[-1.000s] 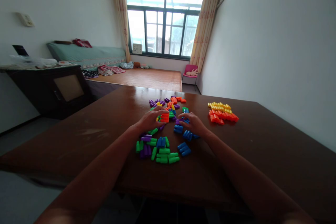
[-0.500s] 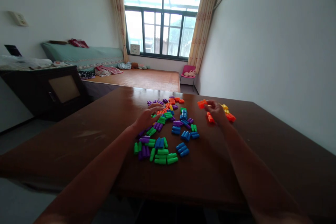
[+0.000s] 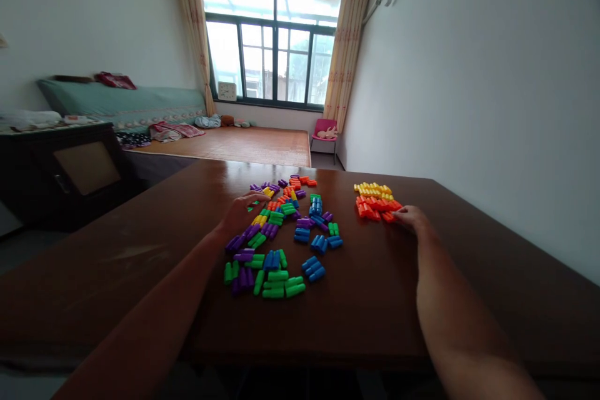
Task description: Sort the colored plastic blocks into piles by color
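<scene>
Bullet-shaped plastic building blocks lie on a brown table (image 3: 365, 300). My left hand (image 3: 240, 212) hovers at the left edge of the mixed pile, its fingers stretched apart over a green block (image 3: 254, 206); nothing shows in its grasp. My right hand (image 3: 411, 217) is low at the right, fingertips closed on an orange block (image 3: 388, 217) at the near edge of the orange group (image 3: 368, 207). Just behind that group sits a row of yellow blocks (image 3: 372, 189). Closest to me in the pile are green blocks (image 3: 274, 289), purple blocks (image 3: 242, 280) and blue blocks (image 3: 313, 269).
Beyond the table stands a bed (image 3: 262, 144) with a mat, below a window. A pink chair (image 3: 324, 131) is by the far wall. To the left there is a dark cabinet (image 3: 42, 162). A white wall (image 3: 469, 87) runs along the right.
My right hand has lowered the orange block from above the table to the orange group's near right edge. My left hand has drawn back slightly across the pile. The view has turned right.
</scene>
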The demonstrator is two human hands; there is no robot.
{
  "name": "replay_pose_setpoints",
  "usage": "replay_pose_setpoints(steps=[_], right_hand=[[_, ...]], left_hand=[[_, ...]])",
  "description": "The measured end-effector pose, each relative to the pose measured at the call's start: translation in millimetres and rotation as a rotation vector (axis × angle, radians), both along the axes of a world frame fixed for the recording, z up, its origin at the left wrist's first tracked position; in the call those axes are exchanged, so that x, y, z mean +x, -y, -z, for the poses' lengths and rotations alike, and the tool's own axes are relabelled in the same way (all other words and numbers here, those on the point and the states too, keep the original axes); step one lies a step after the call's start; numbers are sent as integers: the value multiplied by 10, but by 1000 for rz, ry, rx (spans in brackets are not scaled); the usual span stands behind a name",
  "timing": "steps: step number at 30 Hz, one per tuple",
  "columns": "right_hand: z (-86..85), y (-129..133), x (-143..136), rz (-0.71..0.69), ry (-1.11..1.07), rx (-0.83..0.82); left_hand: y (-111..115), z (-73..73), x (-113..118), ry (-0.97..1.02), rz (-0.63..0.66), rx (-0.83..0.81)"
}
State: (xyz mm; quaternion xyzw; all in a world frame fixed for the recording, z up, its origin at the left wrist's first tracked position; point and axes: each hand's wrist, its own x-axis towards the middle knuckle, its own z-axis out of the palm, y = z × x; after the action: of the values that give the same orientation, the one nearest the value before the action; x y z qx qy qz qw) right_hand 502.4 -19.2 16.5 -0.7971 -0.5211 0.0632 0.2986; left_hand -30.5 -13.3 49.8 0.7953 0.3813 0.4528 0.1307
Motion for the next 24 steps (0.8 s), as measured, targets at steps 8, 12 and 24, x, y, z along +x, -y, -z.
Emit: replay_pose_setpoints(steps=[8, 12, 24], right_hand=[[67, -74, -212, 78, 203, -57], [87, -96, -321, 138, 264, 93], [18, -120, -620, 55, 267, 286]], left_hand=[[114, -94, 106, -181, 193, 54], [454, -327, 387, -390, 422, 60], [1015, 162, 871, -874, 469, 288]])
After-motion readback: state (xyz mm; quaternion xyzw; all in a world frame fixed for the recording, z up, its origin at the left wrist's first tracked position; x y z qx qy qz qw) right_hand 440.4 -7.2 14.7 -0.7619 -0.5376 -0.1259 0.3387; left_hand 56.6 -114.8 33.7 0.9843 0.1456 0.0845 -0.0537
